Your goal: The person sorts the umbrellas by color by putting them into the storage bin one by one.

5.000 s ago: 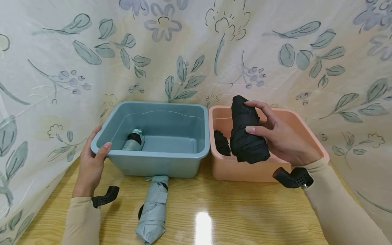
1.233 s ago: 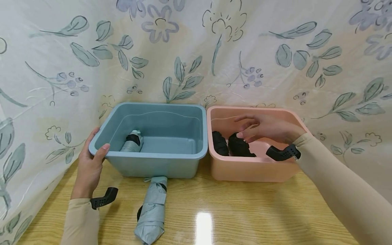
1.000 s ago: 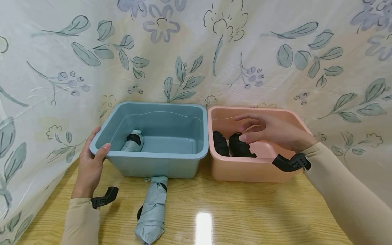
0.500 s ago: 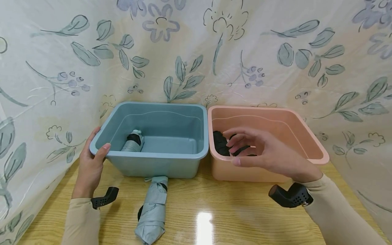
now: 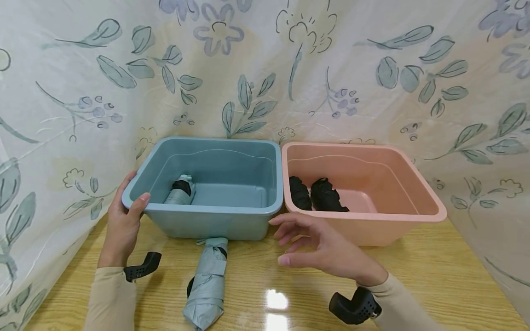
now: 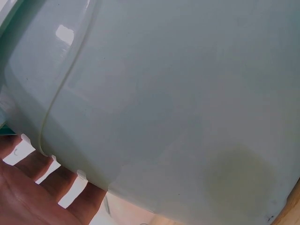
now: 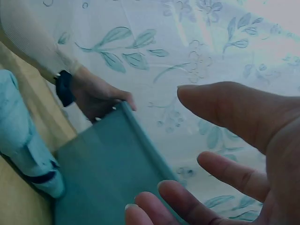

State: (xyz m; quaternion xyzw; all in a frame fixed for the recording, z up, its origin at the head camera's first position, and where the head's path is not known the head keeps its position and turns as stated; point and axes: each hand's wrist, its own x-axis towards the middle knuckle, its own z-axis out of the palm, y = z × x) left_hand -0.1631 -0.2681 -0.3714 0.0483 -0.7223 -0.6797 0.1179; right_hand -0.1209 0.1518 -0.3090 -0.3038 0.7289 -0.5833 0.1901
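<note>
My left hand point(image 5: 124, 220) grips the left corner of the blue plastic bin point(image 5: 215, 223), thumb over the rim; in the left wrist view its fingers point(image 6: 61, 180) lie against the bin's side. My right hand point(image 5: 320, 248) hovers over the table in front of the bins, fingers spread and holding nothing. To its left a folded light-blue umbrella point(image 5: 207, 285) lies on the table, its top end close to the blue bin. Another light-blue umbrella point(image 5: 180, 191) lies inside that bin, partly hidden. Two folded black umbrellas point(image 5: 327, 195) lie side by side in the pink bin point(image 5: 414, 184).
The bins stand side by side on a wooden table point(image 5: 434, 271), rims nearly touching. Behind them and along both sides hangs a flowered cloth point(image 5: 364, 27). Each wrist wears a black camera point(image 5: 354, 305).
My right hand has let go of a black umbrella, which now lies in the pink bin beside the other one. It has withdrawn toward the front left. My left hand has stayed put.
</note>
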